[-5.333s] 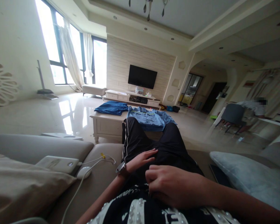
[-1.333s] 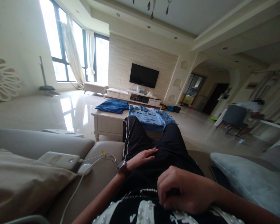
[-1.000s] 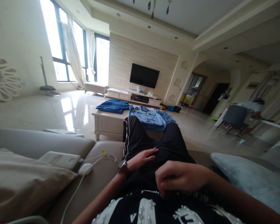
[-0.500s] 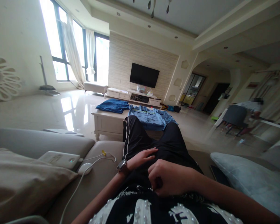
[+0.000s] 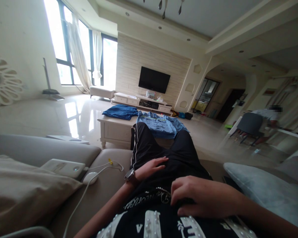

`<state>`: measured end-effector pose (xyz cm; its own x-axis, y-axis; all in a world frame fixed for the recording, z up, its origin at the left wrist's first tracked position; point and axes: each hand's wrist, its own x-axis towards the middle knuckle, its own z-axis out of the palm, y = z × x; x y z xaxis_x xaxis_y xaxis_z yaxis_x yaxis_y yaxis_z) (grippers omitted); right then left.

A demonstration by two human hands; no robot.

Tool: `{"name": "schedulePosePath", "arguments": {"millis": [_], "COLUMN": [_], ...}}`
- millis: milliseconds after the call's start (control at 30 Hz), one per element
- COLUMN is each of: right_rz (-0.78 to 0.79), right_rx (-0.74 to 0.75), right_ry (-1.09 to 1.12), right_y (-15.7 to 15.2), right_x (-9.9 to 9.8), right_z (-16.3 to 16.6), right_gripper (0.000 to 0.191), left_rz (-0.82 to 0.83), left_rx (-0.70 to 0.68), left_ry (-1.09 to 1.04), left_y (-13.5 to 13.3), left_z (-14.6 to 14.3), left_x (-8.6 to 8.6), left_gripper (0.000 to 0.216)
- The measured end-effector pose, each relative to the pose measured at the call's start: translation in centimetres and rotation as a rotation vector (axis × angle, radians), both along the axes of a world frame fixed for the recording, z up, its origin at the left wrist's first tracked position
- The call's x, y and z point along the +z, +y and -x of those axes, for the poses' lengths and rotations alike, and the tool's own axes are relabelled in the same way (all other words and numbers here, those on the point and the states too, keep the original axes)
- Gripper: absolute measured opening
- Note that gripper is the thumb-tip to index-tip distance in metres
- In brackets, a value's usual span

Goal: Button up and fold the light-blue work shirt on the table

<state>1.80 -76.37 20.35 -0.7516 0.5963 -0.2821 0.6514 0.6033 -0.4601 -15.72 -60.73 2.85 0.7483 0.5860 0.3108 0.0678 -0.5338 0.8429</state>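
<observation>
My left hand, a watch at its wrist, lies flat with fingers stretched out over my dark trousers. It holds nothing. Against the front of my black shirt, which has white lettering and beads, my right hand rests with loosely bent fingers, thumb apart from them and nothing visible between. Beyond my knees, a light blue shirt is spread on the low white table, with folded darker blue cloth to its left. Neither hand touches these clothes.
On the sofa at left are a white power bank, a white round-ended device with a cable, and a beige cushion. A pale pillow lies at right. Farther off, a person sits by a grey chair.
My right hand has shifted to the right and away from my left hand, and its curled fingers have loosened. My left hand stays where it was.
</observation>
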Motion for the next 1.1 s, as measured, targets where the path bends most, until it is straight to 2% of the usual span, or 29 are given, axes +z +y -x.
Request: {"name": "schedulePosePath", "arguments": {"millis": [67,167,333,467,567,667,733,867,1033,1100], "right_rz": [-0.013,-0.013,-0.012,0.001,0.095,0.300,0.381,0.402,0.423,0.435], "right_rx": [0.044,0.082,0.017,-0.075,-0.103,-0.089,-0.113,-0.200,-0.001,0.056], "right_ry": [0.020,0.051,0.076,0.107,0.153,0.222,0.270,0.280,0.168,0.180], "right_y": [0.0,0.1,-0.2,-1.1,-1.9,-2.6,-2.6,-0.7,2.6,3.1], "right_x": [-0.3,-0.8,-0.7,0.1,1.1,1.8,1.9,0.8,-1.5,-2.2], "right_z": [0.3,0.8,0.6,-0.1,-0.2,-0.1,-0.1,-0.4,-1.0,-0.9], "right_gripper": [0.014,0.015,0.011,0.009,0.015,0.035,0.045,0.047,0.047,0.041], "left_rz": [0.006,0.022,0.016,0.016,0.018,0.018,0.012,-0.005,-0.009,-0.009], "left_rx": [0.003,0.008,0.002,0.001,0.003,0.033,0.046,0.041,0.034,0.037], "left_ry": [-0.001,-0.002,-0.016,-0.020,-0.010,0.012,0.025,0.021,0.021,0.018], "left_y": [0.1,-0.1,-0.1,-0.1,-0.4,-0.8,-1.0,-0.9,-0.7,-0.6], "left_z": [0.0,0.1,0.1,0.1,0.2,0.5,0.6,0.4,0.2,0.2], "left_x": [-0.2,0.0,-0.2,-0.3,0.1,0.5,0.7,0.6,0.3,0.2], "left_gripper": [0.065,0.063,0.063,0.063,0.063,0.064,0.064,0.062,0.061,0.061]}}
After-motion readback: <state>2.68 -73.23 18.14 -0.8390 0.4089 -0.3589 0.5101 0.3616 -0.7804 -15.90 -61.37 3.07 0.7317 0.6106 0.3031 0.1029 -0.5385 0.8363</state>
